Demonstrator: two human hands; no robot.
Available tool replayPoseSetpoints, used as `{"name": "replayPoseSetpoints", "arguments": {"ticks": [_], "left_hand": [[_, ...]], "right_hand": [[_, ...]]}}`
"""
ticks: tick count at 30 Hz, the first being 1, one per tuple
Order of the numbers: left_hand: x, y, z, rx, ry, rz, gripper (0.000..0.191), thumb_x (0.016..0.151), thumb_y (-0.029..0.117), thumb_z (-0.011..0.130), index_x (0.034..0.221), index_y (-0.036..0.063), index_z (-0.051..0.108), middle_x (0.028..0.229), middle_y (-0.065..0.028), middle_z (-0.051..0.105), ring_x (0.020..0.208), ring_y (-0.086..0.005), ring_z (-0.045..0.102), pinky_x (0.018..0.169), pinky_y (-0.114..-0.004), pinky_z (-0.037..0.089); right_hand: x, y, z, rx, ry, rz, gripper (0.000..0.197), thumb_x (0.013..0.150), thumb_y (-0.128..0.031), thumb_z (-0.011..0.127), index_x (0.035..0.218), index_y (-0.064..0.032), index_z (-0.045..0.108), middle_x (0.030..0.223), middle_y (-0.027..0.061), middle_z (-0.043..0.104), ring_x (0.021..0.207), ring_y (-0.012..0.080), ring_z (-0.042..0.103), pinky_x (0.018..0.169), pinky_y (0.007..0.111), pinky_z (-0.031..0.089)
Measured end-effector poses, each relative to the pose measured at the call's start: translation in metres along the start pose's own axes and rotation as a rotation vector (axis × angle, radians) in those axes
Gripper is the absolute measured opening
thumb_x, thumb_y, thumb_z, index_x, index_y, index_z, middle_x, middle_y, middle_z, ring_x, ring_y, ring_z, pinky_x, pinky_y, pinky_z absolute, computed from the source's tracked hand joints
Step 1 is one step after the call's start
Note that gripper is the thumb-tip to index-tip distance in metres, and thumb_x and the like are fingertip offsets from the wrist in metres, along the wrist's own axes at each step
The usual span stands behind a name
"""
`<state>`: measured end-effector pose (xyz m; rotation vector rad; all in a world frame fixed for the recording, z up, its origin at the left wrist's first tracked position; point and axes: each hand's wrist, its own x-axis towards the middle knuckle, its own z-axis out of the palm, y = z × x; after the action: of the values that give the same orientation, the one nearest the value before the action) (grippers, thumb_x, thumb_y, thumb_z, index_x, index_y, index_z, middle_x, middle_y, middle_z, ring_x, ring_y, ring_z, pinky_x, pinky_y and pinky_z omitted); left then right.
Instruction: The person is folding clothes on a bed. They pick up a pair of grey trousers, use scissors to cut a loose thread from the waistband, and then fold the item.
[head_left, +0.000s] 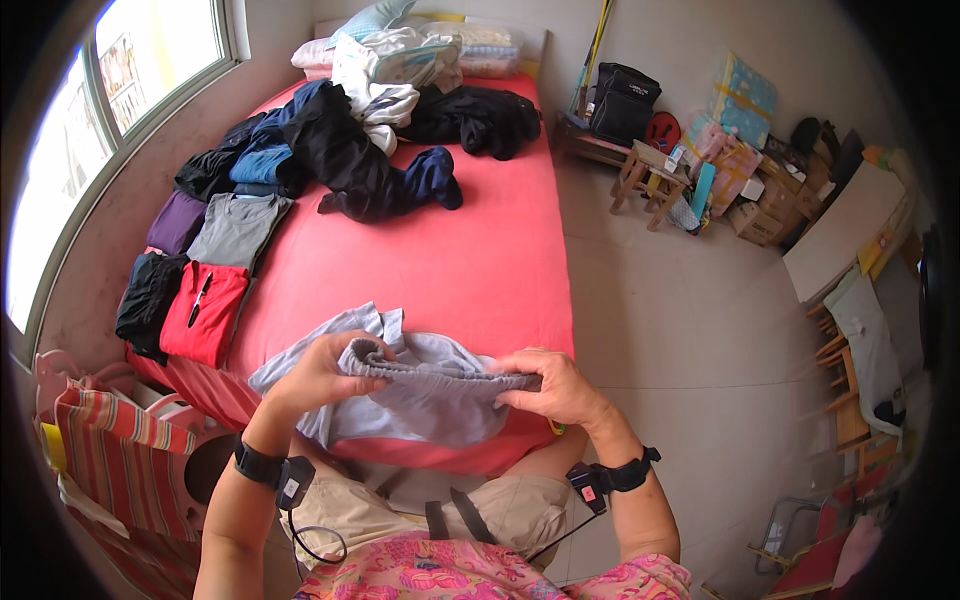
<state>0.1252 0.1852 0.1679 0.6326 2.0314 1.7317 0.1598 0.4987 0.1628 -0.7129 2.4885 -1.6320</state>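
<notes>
A light grey garment with a gathered elastic waistband (439, 379) is stretched between my two hands at the near edge of the bed. My left hand (330, 367) grips the left end of the band, thumb in front and fingers behind. At the other end, my right hand (551, 382) pinches the band between thumb and fingers. The rest of the cloth hangs below the band and spreads behind it on the red bedsheet (420, 262). To the left lie a folded red garment (217, 304) with a pen on top, a folded grey shirt (244, 225) and folded dark clothes (150, 300).
Loose black clothes (337, 150) and white cloth (382, 97) are heaped farther up the bed. A wooden stool (649, 180) and cardboard boxes (757, 221) stand at the right wall. A pink chair with striped cloth (124, 457) is at the lower left.
</notes>
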Motion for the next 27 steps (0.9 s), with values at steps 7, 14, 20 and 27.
{"name": "replayPoseSetpoints", "arguments": {"ticks": [7, 14, 20, 27], "left_hand": [[0.027, 0.006, 0.000, -0.106, -0.234, 0.092, 0.038, 0.075, 0.009, 0.073, 0.109, 0.0014, 0.058, 0.103, -0.0037, 0.059, 0.099, -0.0130, 0.052, 0.090, -0.028, 0.041], [0.068, 0.008, 0.024, 0.164, -0.552, 0.125, 0.029, 0.075, 0.006, 0.072, 0.101, 0.0008, 0.061, 0.095, -0.0051, 0.062, 0.095, -0.0146, 0.056, 0.087, -0.028, 0.043], [0.096, 0.016, 0.038, 0.001, -0.615, -0.023, 0.027, 0.075, 0.005, 0.072, 0.099, 0.0023, 0.061, 0.108, -0.0092, 0.060, 0.105, -0.0165, 0.053, 0.092, -0.031, 0.040], [0.112, 0.014, 0.046, 0.021, -0.605, 0.264, 0.024, 0.069, 0.002, 0.073, 0.091, 0.0037, 0.063, 0.137, -0.0192, 0.038, 0.129, -0.0273, 0.036, 0.105, -0.038, 0.029]], "right_hand": [[-0.019, -0.010, 0.001, -0.703, 0.145, -0.301, 0.022, 0.064, 0.004, 0.061, 0.082, -0.0080, 0.065, 0.097, 0.0056, 0.059, 0.083, 0.0246, 0.056, 0.072, 0.034, 0.047], [-0.062, 0.007, 0.002, -0.680, 0.384, -0.043, 0.022, 0.064, 0.011, 0.057, 0.076, -0.0071, 0.058, 0.110, 0.0035, 0.059, 0.074, 0.0230, 0.060, 0.063, 0.035, 0.050], [-0.072, 0.009, 0.002, -0.616, 0.373, -0.154, 0.019, 0.069, 0.012, 0.055, 0.079, -0.0035, 0.057, 0.116, 0.0068, 0.059, 0.096, 0.0286, 0.062, 0.078, 0.036, 0.053], [-0.055, -0.015, 0.006, -0.699, 0.166, -0.446, 0.009, 0.072, 0.005, 0.059, 0.077, -0.0015, 0.056, 0.116, 0.0081, 0.059, 0.100, 0.0285, 0.061, 0.080, 0.035, 0.054]]}}
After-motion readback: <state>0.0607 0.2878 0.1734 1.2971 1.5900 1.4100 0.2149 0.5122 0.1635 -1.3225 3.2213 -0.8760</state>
